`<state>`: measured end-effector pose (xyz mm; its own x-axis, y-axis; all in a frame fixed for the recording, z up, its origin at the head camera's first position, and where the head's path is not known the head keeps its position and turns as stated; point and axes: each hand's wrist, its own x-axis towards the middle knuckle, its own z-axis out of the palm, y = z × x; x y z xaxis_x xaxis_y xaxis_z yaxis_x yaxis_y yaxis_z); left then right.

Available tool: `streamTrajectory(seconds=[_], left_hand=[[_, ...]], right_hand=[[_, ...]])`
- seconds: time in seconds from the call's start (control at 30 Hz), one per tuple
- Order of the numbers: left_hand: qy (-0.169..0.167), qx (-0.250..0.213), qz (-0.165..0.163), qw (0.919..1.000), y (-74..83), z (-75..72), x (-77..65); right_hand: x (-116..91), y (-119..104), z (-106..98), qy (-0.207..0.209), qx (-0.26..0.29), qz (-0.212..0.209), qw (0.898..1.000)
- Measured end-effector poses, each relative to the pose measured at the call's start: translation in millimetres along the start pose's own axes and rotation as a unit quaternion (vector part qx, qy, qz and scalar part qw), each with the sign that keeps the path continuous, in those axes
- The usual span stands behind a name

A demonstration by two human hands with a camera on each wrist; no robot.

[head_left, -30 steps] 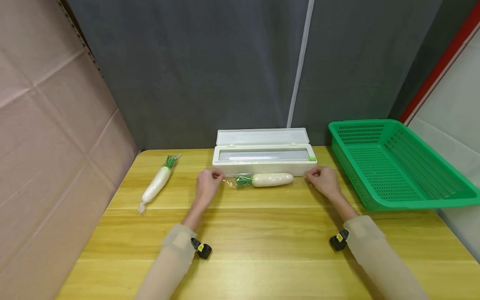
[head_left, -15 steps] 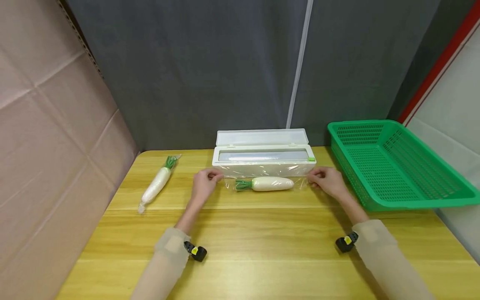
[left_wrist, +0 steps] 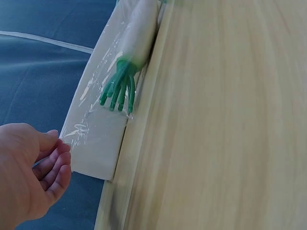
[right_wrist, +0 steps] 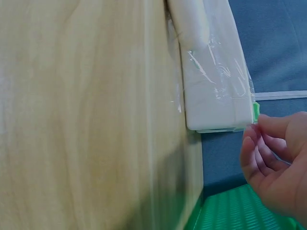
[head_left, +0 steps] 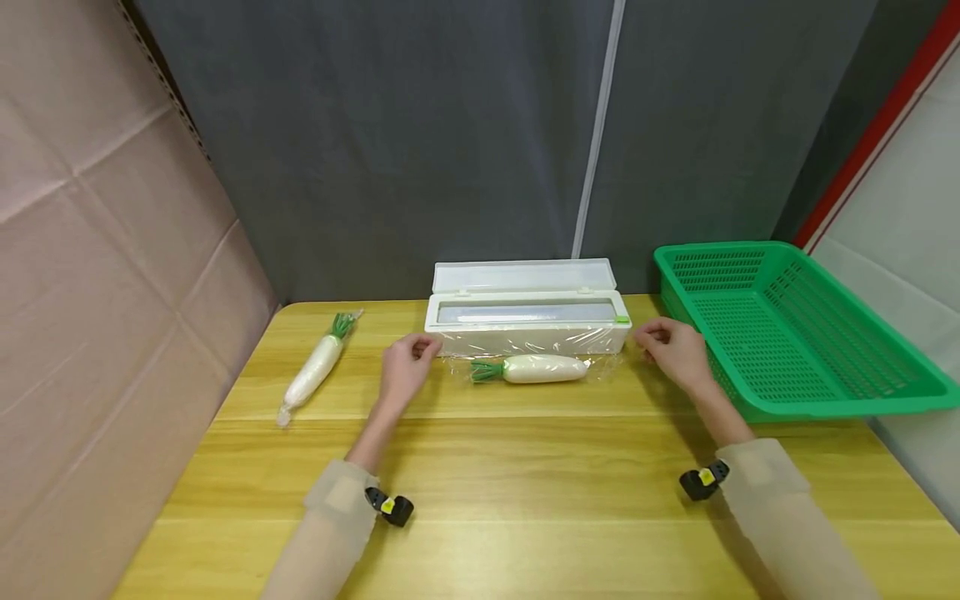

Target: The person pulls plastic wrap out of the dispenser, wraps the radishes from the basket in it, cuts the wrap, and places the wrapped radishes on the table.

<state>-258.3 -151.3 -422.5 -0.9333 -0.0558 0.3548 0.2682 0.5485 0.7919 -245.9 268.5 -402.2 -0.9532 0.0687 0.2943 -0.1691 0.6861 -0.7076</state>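
Note:
A white radish with a green top lies under clear cling film, along the front of a white cling film dispenser whose lid is up. At the dispenser's left front corner, my left hand pinches the film's edge between thumb and fingertips; in the left wrist view the film runs to those fingers. My right hand is apart from the dispenser's right end, fingers loosely bent, with nothing visible in them. A green slider shows beyond its fingertips in the right wrist view.
Another wrapped white radish lies at a slant on the left of the wooden table. A green plastic basket stands at the right, close beside my right hand. A dark grey curtain hangs behind the table.
The cling film has come down over the radish, which shifted slightly towards me. My right hand has let go of the film and moved right; the left moved slightly left.

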Motion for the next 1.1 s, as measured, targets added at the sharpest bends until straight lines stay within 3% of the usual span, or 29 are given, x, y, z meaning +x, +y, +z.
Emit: streamTrajectory(seconds=[0.23, 0.57, 0.77, 1.1], left_hand=[[-0.011, -0.021, 0.047, 0.9986, 8.0, 7.8, 1.1], [-0.021, -0.037, 0.123, 0.9915, 26.0, 27.2, 10.6], [-0.042, -0.043, 0.115, 0.9916, 37.7, 38.8, 14.4], [-0.083, -0.010, 0.110, 0.9904, 51.0, 60.3, 16.7]], right_hand=[[3, -8, -1, 0.043, -0.034, -0.022, 0.998], [15, -11, 10, 0.016, -0.006, -0.094, 0.995], [24, -11, 17, -0.016, -0.006, -0.136, 0.991], [35, -6, 20, -0.075, -0.051, -0.133, 0.987]])
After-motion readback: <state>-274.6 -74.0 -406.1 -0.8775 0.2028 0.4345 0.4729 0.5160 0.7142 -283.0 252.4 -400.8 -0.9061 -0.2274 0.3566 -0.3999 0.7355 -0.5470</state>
